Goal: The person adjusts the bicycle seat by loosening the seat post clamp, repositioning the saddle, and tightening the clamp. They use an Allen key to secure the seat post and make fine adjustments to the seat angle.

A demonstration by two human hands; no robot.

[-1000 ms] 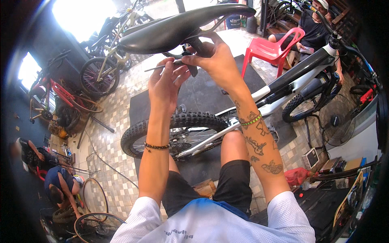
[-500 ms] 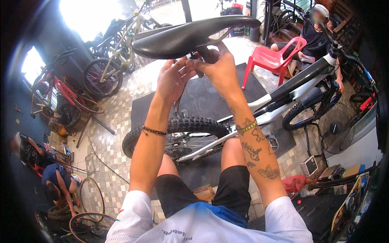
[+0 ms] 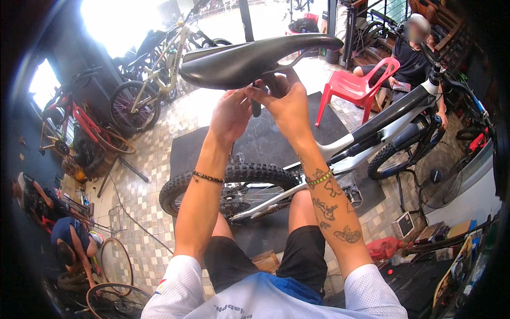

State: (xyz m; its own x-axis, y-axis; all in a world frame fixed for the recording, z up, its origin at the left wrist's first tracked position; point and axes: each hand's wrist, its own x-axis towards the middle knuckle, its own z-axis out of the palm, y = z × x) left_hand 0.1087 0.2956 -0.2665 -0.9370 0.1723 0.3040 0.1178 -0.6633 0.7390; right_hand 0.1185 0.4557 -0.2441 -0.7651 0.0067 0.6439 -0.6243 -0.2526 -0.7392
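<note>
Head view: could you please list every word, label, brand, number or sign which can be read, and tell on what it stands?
White shirt: dark lettering, partly lost in folds; I do not copy the wording.
Pale bike frame: any marking is too small to read.
Saddle: no lettering visible.

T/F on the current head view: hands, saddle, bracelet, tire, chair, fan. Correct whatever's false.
1. The left hand and right hand are both below the black saddle. True.
2. The right hand rests on top of the saddle. False: it grips the dark post beneath.
3. A dark bracelet is on the left wrist. True.
4. The plastic chair is blue. False: the plastic chair is red.
5. A knobby tire lies beyond the person's knees. True.
6. The fan stands at the picture's left. False: the fan is at the right.
</note>
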